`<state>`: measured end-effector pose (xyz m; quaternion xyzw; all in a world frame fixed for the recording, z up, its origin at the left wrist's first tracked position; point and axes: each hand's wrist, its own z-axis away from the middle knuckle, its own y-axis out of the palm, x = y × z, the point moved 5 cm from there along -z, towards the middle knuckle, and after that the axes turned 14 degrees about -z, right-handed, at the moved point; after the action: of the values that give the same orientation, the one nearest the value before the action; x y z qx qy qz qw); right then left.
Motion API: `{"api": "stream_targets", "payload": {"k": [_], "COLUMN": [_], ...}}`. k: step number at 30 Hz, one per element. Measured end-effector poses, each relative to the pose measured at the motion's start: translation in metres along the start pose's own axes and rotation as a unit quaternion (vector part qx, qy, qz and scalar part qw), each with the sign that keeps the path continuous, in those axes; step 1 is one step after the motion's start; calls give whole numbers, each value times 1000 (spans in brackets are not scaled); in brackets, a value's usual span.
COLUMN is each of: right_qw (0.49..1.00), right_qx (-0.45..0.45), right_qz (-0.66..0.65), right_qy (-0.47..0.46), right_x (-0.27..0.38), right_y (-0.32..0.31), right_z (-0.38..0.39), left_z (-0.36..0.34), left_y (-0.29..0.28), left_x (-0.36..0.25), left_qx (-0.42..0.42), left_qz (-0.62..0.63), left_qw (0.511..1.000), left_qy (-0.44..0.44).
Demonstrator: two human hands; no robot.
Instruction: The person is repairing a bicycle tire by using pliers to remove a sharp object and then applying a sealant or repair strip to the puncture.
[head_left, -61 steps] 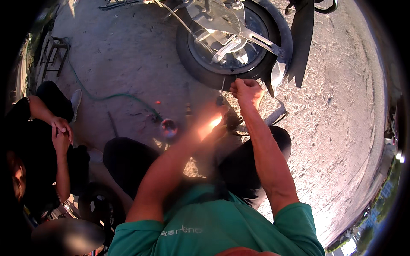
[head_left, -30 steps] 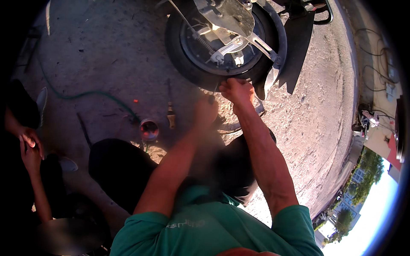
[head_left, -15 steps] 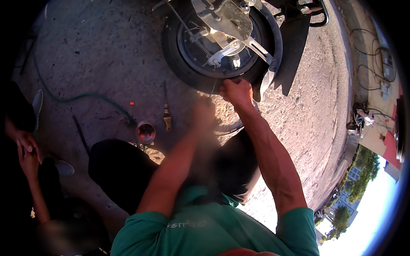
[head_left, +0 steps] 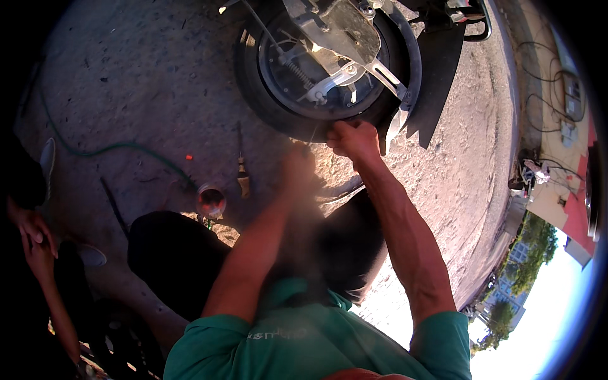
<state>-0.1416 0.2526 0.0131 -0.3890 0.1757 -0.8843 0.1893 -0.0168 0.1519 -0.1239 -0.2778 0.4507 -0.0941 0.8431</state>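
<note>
Work at the tyre (head_left: 288, 124) is looking unfinished, right hand (head_left: 352, 140) closed at its edge, left hand (head_left: 297, 166) too blurred to tell.

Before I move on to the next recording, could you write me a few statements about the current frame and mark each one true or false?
1. The right hand is at the lower edge of the black tyre, fingers curled. True.
2. The left hand shows in sharp detail. False: the left hand is blurred, and what it may hold cannot be told.
3. A screwdriver with a yellowish handle lies on the ground. True.
4. The green hose lies to the right of the tyre. False: the green hose is on the ground to the left.
5. A round container stands left of the screwdriver in the picture. True.
</note>
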Motion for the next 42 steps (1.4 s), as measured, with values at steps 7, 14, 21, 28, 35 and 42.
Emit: {"api": "stream_targets", "payload": {"k": [7, 14, 21, 28, 35, 42], "right_qw": [990, 985, 960, 958, 958, 954], "right_qx": [-35, -46, -74, -99, -127, -181], "right_qz": [81, 138, 129, 125, 174, 112], "right_qy": [-108, -94, -239, -239, -190, -211], "right_x": [1, 19, 4, 6, 22, -2], "right_y": [0, -3, 1, -8, -3, 5], "right_z": [5, 23, 20, 12, 23, 11], "left_z": [3, 3, 8, 6, 13, 11], "left_y": [-8, -1, -13, 5, -1, 0], "left_x": [-10, -7, -19, -21, -22, -13], "left_qx": [-8, 7, -11, 26, 29, -46], "left_qz": [5, 32, 46, -13, -41, -20], "left_qw": [1000, 999, 998, 999, 997, 984], "left_qy": [18, 17, 40, 38, 59, 174]}}
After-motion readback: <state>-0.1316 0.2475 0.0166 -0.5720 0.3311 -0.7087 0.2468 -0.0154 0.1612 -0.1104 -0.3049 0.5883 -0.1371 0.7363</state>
